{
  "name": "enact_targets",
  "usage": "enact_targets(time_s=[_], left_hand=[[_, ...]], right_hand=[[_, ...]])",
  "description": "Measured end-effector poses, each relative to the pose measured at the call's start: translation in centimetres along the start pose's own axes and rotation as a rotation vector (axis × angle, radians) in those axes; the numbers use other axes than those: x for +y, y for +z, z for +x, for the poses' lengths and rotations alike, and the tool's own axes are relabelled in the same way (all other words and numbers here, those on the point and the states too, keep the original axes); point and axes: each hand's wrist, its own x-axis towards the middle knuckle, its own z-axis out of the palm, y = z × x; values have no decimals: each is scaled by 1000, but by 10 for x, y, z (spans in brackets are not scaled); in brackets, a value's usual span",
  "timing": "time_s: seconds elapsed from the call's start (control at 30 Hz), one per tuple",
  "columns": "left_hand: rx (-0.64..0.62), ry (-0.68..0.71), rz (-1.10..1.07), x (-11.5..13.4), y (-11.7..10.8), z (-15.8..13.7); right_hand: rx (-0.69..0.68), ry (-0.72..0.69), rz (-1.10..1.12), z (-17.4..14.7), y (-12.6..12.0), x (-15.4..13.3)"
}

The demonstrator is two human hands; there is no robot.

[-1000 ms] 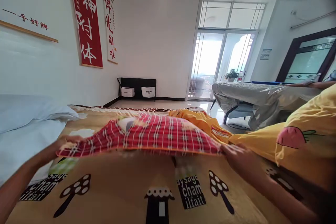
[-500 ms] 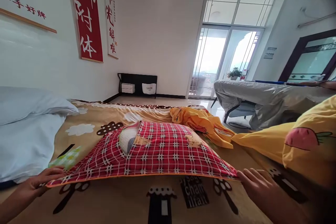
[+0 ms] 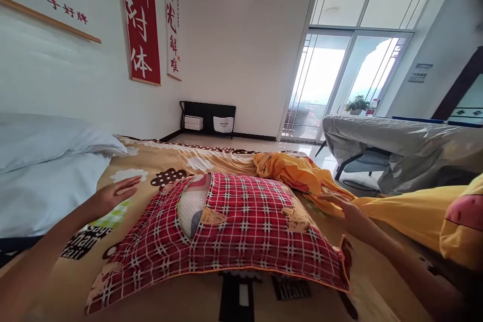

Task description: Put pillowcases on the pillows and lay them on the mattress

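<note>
A red plaid pillowcase (image 3: 249, 216) with an orange-edged hem lies on the bed in front of me. Through its gaping slit a pale, dotted pillow (image 3: 193, 206) shows inside. My left hand (image 3: 115, 196) hovers beyond the case's left side, fingers stretched out and holding nothing. On the other side my right hand (image 3: 341, 211) is off the case too, fingers extended, close to the crumpled yellow cloth (image 3: 298, 171). Both near corners of the pillowcase lie free on the patterned bedsheet (image 3: 169, 302).
White pillows (image 3: 49, 181) are stacked at the left. More yellow bedding (image 3: 411, 206) with a strawberry print lies at the right. Past the bed stand a table under grey plastic (image 3: 381, 131), a chair (image 3: 362, 161) and a low black rack (image 3: 207, 110) by the wall.
Both hands have let go of the pillowcase's near corners and moved forward along its sides. The near edge, stretched taut before, has dropped onto the bed. The view has shifted slightly left.
</note>
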Motion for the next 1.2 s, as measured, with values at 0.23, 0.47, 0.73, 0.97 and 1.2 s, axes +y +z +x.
enact_targets(time_s=[0.23, 0.47, 0.73, 0.97, 1.2], left_hand=[[58, 113, 428, 220, 35, 121], [-78, 185, 414, 198, 182, 119], [-103, 203, 396, 131, 232, 100], [-121, 176, 386, 136, 231, 97], [-132, 172, 378, 134, 229, 97]], right_hand=[[-41, 156, 10, 199, -31, -97], [-360, 223, 190, 173, 100, -169], [-338, 291, 362, 145, 145, -171], [-313, 309, 396, 140, 135, -172], [-293, 313, 423, 134, 129, -173]])
